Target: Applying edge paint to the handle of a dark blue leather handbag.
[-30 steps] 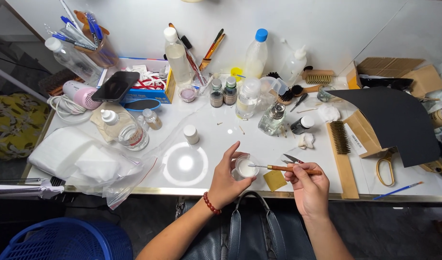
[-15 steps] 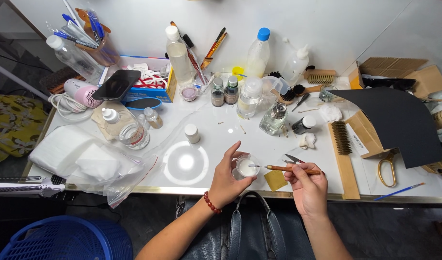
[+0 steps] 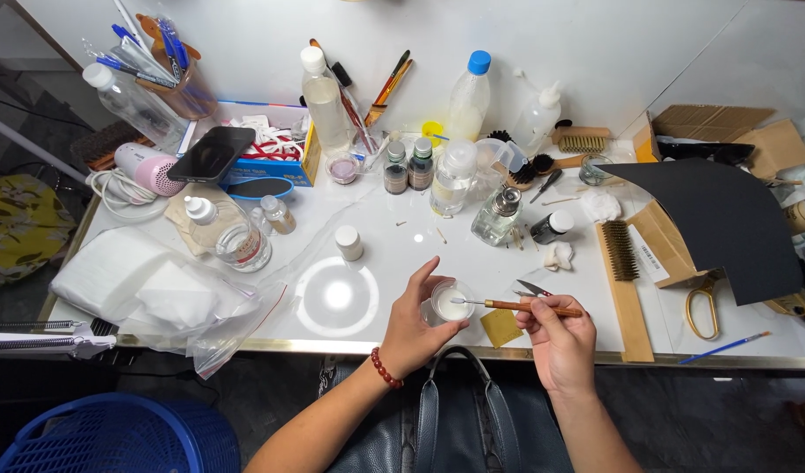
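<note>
My left hand (image 3: 414,324) is curled around a small clear cup (image 3: 449,302) holding white liquid, which rests on the white table (image 3: 385,263) near its front edge. A thin paintbrush (image 3: 521,305) with a brown handle is pinched in my right hand (image 3: 558,337). Its tip lies over the white liquid in the cup. A dark handbag (image 3: 455,420) sits in my lap below the table edge. A small yellow square (image 3: 501,327) lies between my two hands.
Small scissors (image 3: 532,287) lie just behind the brush. Bottles and jars (image 3: 455,175) crowd the table's back, with a wooden brush (image 3: 623,280), black sheet (image 3: 713,219) and gold-handled scissors (image 3: 702,307) to the right. A plastic bag of white pads (image 3: 148,293) lies left. A blue basket (image 3: 113,438) stands below.
Both hands stay at the cup. The brush tip has shifted only slightly at the cup.
</note>
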